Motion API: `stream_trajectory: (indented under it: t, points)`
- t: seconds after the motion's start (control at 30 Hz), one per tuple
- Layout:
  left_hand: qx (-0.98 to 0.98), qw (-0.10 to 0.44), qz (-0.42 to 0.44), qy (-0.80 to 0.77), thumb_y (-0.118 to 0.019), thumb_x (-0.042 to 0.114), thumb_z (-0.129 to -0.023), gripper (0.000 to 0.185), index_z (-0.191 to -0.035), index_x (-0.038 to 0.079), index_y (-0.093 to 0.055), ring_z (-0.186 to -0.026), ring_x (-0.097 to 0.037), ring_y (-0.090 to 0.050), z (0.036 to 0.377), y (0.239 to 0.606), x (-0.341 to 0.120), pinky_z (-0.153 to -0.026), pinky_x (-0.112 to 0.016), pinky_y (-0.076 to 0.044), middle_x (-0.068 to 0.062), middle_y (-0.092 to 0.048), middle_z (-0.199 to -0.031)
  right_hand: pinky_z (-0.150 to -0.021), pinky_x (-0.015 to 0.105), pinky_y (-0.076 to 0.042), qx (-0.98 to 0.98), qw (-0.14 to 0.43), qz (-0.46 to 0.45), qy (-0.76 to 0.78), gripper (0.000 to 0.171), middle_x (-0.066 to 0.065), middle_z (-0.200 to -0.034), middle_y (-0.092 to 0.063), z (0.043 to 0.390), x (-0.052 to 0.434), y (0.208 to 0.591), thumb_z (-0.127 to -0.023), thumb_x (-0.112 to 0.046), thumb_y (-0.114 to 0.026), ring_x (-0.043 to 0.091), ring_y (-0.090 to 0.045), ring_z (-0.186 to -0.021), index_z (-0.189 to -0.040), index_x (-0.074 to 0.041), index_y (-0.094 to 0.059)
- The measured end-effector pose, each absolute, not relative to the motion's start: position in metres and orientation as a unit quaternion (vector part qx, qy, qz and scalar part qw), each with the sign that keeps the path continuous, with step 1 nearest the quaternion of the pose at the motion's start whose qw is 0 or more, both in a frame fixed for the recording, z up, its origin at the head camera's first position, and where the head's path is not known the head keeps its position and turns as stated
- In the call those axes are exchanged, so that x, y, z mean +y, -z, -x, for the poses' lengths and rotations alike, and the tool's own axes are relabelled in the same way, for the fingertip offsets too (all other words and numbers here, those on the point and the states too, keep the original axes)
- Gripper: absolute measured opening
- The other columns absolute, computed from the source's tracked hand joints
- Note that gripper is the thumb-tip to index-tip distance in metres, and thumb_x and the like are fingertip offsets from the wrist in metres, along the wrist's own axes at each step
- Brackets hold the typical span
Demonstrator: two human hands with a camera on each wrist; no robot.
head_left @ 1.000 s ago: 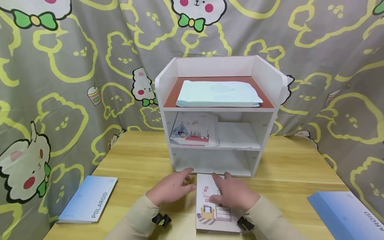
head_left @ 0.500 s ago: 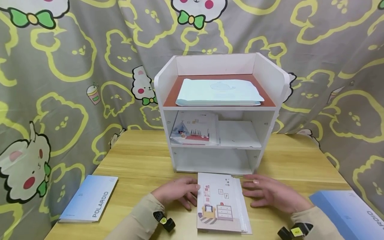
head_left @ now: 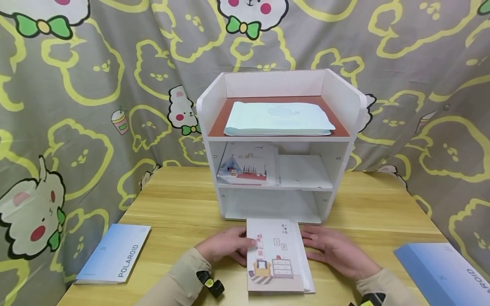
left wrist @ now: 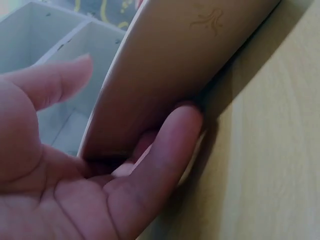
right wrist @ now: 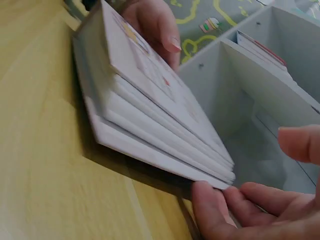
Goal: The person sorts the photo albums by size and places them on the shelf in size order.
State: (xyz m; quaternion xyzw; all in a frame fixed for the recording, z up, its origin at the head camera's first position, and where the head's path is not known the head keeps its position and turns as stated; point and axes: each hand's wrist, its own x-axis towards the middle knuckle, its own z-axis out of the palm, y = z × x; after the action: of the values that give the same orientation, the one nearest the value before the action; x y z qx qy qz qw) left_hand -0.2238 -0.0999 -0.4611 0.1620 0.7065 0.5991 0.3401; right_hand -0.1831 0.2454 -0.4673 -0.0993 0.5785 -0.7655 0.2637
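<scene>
An album [head_left: 272, 259] with a pale hard cover, printed with a bed and a chest of drawers, is in front of the shelf. My left hand [head_left: 226, 244] holds it at the spine, fingers curled beneath and thumb at the cover's edge. The left wrist view shows the brown spine [left wrist: 165, 75] tilted over those fingers. At the opposite side, my right hand [head_left: 337, 253] touches the lower cover's edge with its fingertips, thumb raised away. Thick white pages [right wrist: 160, 130] show between the covers in the right wrist view, with shadow on the wood below.
A white shelf unit [head_left: 275, 187] stands just behind the album. Its middle level bears illustrated albums [head_left: 246, 163]; a pale blue packet [head_left: 281, 119] lies on top. Blue POLAROID albums lie at the left [head_left: 112, 253] and right [head_left: 444, 272] of the wooden table [head_left: 176, 199].
My right hand has come off the album's cover, swung out to the right, then moved back in to its right edge. The left hand has reached the spine. The album has shifted slightly left.
</scene>
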Motion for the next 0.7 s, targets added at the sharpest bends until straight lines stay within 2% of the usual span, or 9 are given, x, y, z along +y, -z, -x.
stream_trajectory:
  t: [0.1,0.23,0.3,0.4,0.53,0.6,0.7]
  points:
    - [0.687,0.358,-0.189,-0.604,-0.064,0.017,-0.100,0.041,-0.135,0.002,-0.050,-0.088,-0.036,-0.072,0.224,0.459,-0.102,-0.072,-0.048,-0.061,-0.018,-0.071,-0.105,-0.107,0.046,-0.044,0.586,0.254,0.098,0.763,0.067,0.028,-0.164,-0.011,0.181,0.238,0.467,-0.104,-0.007,-0.047,0.027,-0.049,-0.134,-0.157,0.010,-0.009]
    - [0.659,0.394,-0.228,-0.598,-0.067,0.011,-0.096,0.054,-0.142,0.005,-0.038,-0.092,-0.037,-0.071,0.223,0.455,-0.105,-0.074,-0.052,-0.060,-0.020,-0.069,-0.111,-0.105,0.049,-0.046,0.583,0.252,0.100,0.766,0.074,0.021,-0.167,0.002,0.178,0.231,0.468,-0.102,-0.001,-0.050,0.034,-0.054,-0.129,-0.160,0.004,-0.005]
    - [0.650,0.409,-0.238,-0.594,-0.068,0.010,-0.094,0.061,-0.144,0.007,-0.033,-0.092,-0.037,-0.071,0.223,0.454,-0.106,-0.073,-0.053,-0.060,-0.020,-0.068,-0.112,-0.104,0.047,-0.047,0.596,0.242,0.106,0.759,0.078,0.020,-0.167,0.003,0.176,0.229,0.468,-0.100,0.000,-0.054,0.035,-0.055,-0.128,-0.160,0.003,-0.004]
    - [0.635,0.430,-0.236,-0.597,-0.069,0.009,-0.093,0.070,-0.147,0.010,-0.026,-0.093,-0.038,-0.071,0.221,0.454,-0.106,-0.073,-0.055,-0.060,-0.021,-0.066,-0.114,-0.103,0.040,-0.049,0.633,0.221,0.124,0.732,0.082,0.026,-0.165,-0.005,0.173,0.224,0.467,-0.097,-0.001,-0.060,0.032,-0.054,-0.128,-0.160,0.004,-0.007]
    - [0.617,0.438,-0.235,-0.610,-0.068,0.008,-0.093,0.077,-0.153,0.010,-0.019,-0.094,-0.038,-0.070,0.220,0.452,-0.106,-0.074,-0.056,-0.059,-0.023,-0.065,-0.116,-0.096,0.044,-0.054,0.652,0.227,0.152,0.707,0.092,0.030,-0.164,-0.003,0.168,0.220,0.463,-0.095,-0.002,-0.063,0.035,-0.056,-0.124,-0.161,-0.001,0.000]
    - [0.617,0.432,-0.241,-0.612,-0.067,0.010,-0.093,0.077,-0.153,0.010,-0.019,-0.094,-0.036,-0.070,0.219,0.450,-0.106,-0.074,-0.055,-0.059,-0.022,-0.065,-0.116,-0.092,0.049,-0.055,0.649,0.234,0.167,0.705,0.098,0.028,-0.165,0.003,0.166,0.220,0.460,-0.093,0.000,-0.064,0.037,-0.057,-0.122,-0.161,-0.004,0.006]
    - [0.621,0.420,-0.253,-0.612,-0.067,0.010,-0.094,0.074,-0.152,0.009,-0.022,-0.093,-0.033,-0.071,0.216,0.444,-0.106,-0.074,-0.053,-0.060,-0.021,-0.066,-0.115,-0.091,0.049,-0.055,0.656,0.231,0.193,0.693,0.102,0.027,-0.165,0.004,0.162,0.221,0.455,-0.092,0.001,-0.065,0.037,-0.060,-0.119,-0.161,-0.007,0.011]
